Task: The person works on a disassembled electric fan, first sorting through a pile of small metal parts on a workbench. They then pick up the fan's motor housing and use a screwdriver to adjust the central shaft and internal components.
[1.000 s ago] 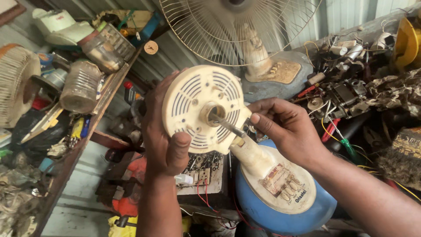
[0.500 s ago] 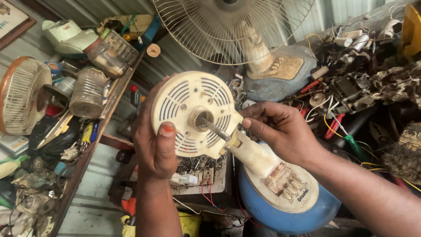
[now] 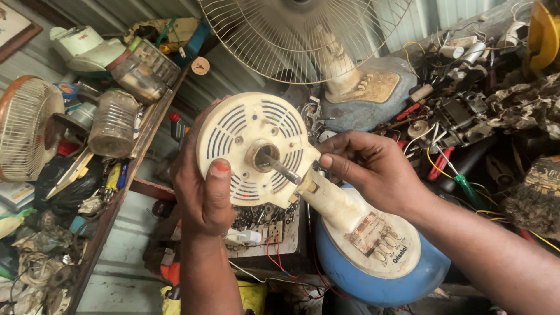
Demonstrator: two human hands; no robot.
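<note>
The cream fan motor housing (image 3: 252, 149) sits at the centre of the view, face up toward the camera, its vented round front tilted slightly and a bare metal shaft (image 3: 284, 170) jutting from the middle; it is joined by a cream neck (image 3: 338, 204) to a blue and cream fan base (image 3: 379, 256) below and to the right. The housing looks like rigid, aged plastic with a heavy motor inside, so it likely handles top-heavy and stiff; the thin vent ribs look brittle, and the solid rim and the neck seem the safer places to take hold. The left hand (image 3: 204, 186) is closed around the housing's lower left rim, thumb pressed on the face; the right hand (image 3: 373, 169) has its fingers curled at the housing's right edge, by the neck joint, though whether they pinch something small there cannot be told. Compared with half a second earlier, the housing and both hands keep the same hold, and the view has shifted only slightly. Behind stands a wire fan guard (image 3: 303, 35); a cluttered shelf (image 3: 146, 128) runs along the left, and tangled wires and parts (image 3: 466, 116) lie on the right.
</note>
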